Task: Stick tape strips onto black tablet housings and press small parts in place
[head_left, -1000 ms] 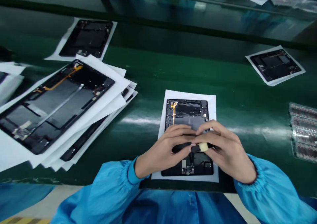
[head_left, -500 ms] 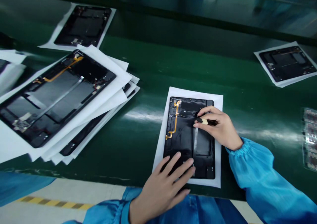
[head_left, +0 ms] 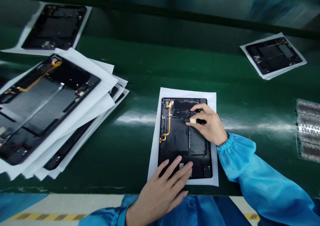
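An opened tablet (head_left: pixel 185 139) is laid on a white sheet (head_left: pixel 155 142) on the tabletop (head_left: pixel 140 86). Its near edge is pressed by the spread left hand (head_left: pixel 162 192); a small pale-tipped tool (head_left: pixel 193 120) is pinched by the right hand (head_left: pixel 208 126) over its upper part.

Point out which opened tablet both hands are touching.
The tablet on the single white sheet at centre front: left hand presses its near end, right hand its far end.

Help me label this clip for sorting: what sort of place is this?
Likely an electronics assembly line: opened tablets on paper sheets, one under the hands and a stack beside it, lie along a green conveyor belt, and the person wears blue work sleeves.
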`<state>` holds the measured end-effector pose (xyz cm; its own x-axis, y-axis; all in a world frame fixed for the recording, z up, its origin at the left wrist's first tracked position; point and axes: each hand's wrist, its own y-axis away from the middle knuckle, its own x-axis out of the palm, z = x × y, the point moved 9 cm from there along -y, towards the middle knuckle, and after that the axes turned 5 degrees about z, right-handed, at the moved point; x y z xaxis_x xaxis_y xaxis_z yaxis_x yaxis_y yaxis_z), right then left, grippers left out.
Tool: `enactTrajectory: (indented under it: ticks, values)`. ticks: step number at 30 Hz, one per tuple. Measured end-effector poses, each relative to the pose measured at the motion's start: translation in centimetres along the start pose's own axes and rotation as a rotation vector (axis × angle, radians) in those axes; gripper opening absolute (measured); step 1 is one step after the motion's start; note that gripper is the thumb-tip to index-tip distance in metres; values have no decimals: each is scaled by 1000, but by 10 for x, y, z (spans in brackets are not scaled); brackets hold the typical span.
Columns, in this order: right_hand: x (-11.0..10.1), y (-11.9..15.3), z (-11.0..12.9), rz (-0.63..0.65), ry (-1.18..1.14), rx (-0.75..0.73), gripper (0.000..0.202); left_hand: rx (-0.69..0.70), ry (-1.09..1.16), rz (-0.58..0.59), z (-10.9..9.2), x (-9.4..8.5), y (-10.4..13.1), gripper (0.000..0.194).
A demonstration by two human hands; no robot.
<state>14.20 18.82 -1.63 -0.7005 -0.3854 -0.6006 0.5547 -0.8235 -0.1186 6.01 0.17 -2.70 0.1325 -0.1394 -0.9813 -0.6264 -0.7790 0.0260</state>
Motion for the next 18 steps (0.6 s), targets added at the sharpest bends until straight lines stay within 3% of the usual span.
enactTrajectory:
  ticks: [18]
  values:
    - [3, 1, -1, 4, -3, 4, 6, 28, -25, 2, -1, 2, 0, 43]
